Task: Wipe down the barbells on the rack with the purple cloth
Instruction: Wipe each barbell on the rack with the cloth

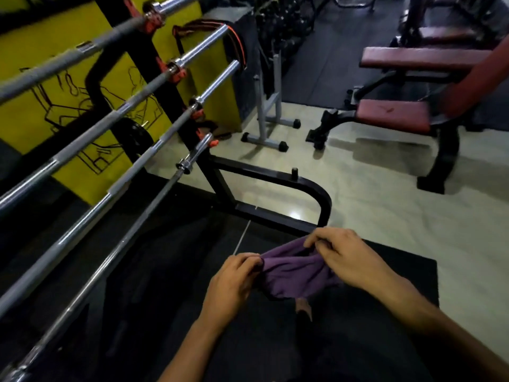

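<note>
**Purple cloth, silver bars, yellow wall**

The cloth (294, 274) is a plain, even purple with a thin dark edge along its hem. The barbells (115, 150) shine silver-grey, their knurled stretches a duller matte grey than the polished sleeves. The rack (165, 86) is black, with red-orange clips where the bars sit. Behind it the wall panel (41, 86) is bright yellow, marked with black line drawings. The benches (413, 57) wear dark red padding on black frames. A small stand (268, 117) is light grey with black end caps. The floor (371, 188) is pale beige and glossy, and the mat (399, 271) on it is flat black.
</note>
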Motion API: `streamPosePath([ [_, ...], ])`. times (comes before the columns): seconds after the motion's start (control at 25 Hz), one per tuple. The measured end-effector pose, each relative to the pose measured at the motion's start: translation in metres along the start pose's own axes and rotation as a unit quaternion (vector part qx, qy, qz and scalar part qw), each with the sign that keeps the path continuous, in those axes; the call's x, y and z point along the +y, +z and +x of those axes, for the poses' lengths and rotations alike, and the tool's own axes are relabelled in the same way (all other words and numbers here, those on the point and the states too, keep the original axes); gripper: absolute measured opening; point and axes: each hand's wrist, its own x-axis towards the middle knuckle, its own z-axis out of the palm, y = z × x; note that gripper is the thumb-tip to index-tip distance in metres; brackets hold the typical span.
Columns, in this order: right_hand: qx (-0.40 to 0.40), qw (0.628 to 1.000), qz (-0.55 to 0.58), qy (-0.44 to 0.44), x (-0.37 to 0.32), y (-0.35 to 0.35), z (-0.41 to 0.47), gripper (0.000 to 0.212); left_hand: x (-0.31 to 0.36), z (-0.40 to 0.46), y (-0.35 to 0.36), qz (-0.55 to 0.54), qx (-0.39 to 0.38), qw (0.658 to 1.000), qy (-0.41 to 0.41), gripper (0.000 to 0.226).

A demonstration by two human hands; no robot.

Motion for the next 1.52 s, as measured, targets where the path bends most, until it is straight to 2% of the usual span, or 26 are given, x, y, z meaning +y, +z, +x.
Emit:
streamPosePath([
  [0.2,0.032,0.998,0.047,-0.03,-0.004,-0.024,0.123,0.023,-0.051,0.09,-0.005,0.003,-0.029,1.0,-0.002,0.023],
  [0.32,0.024,0.996,0.045,-0.069,-0.018,-0.039,0.193,0.016,-0.081,0.139,-0.012,-0.005,-0.045,0.999,-0.031,0.02],
  [0.44,0.01,0.995,0.003,-0.098,-0.035,-0.055,0.253,0.011,-0.107,0.182,-0.025,-0.02,0.01,0.994,-0.106,0.012],
  [0.56,-0.018,0.992,-0.057,-0.115,-0.051,-0.079,0.313,0.03,-0.138,0.222,-0.054,-0.076,0.083,0.973,-0.203,0.017],
  [0.64,-0.035,0.985,-0.092,-0.14,-0.062,-0.091,0.355,0.035,-0.16,0.251,-0.085,-0.1,0.102,0.967,-0.213,0.021],
  [0.76,-0.016,0.974,-0.115,-0.195,-0.081,-0.102,0.412,0.03,-0.184,0.293,-0.138,-0.172,0.124,0.957,-0.196,0.019],
  [0.88,0.038,0.972,-0.041,-0.23,-0.107,-0.114,0.468,0.033,-0.203,0.342,-0.193,-0.297,0.109,0.934,-0.166,0.021],
  [1.04,0.141,0.954,0.053,-0.259,-0.132,-0.13,0.527,0.037,-0.221,0.415,-0.234,-0.366,0.12,0.913,-0.134,0.017],
  [1.12,0.205,0.944,0.114,-0.233,-0.138,-0.135,0.547,0.03,-0.222,0.454,-0.247,-0.376,0.126,0.908,-0.134,0.011],
  [1.2,0.247,0.93,0.219,-0.159,-0.138,-0.137,0.561,0.016,-0.222,0.496,-0.26,-0.304,0.131,0.933,-0.144,0.013],
  [1.28,0.259,0.906,0.328,-0.068,-0.136,-0.127,0.566,0.025,-0.223,0.536,-0.269,-0.19,0.129,0.964,-0.137,0.011],
  [1.32,0.23,0.889,0.396,-0.014,-0.136,-0.114,0.568,0.034,-0.22,0.556,-0.272,-0.142,0.129,0.973,-0.132,0.01],
  [1.36,0.164,0.861,0.48,0.044,-0.136,-0.099,0.572,0.044,-0.216,0.574,-0.272,-0.11,0.133,0.977,-0.122,0.01],
  [1.4,0.079,0.81,0.572,0.105,-0.138,-0.086,0.577,0.055,-0.208,0.589,-0.268,-0.092,0.135,0.981,-0.103,0.011],
  [1.44,0.0,0.737,0.657,0.158,-0.142,-0.079,0.584,0.063,-0.201,0.603,-0.261,-0.079,0.12,0.987,-0.072,0.013],
  [1.48,-0.06,0.67,0.715,0.19,-0.149,-0.077,0.593,0.069,-0.193,0.613,-0.25,-0.062,0.088,0.994,-0.03,0.017],
  [1.52,-0.087,0.618,0.76,0.181,-0.154,-0.078,0.607,0.07,-0.188,0.622,-0.237,-0.035,0.043,0.998,0.014,0.023],
])
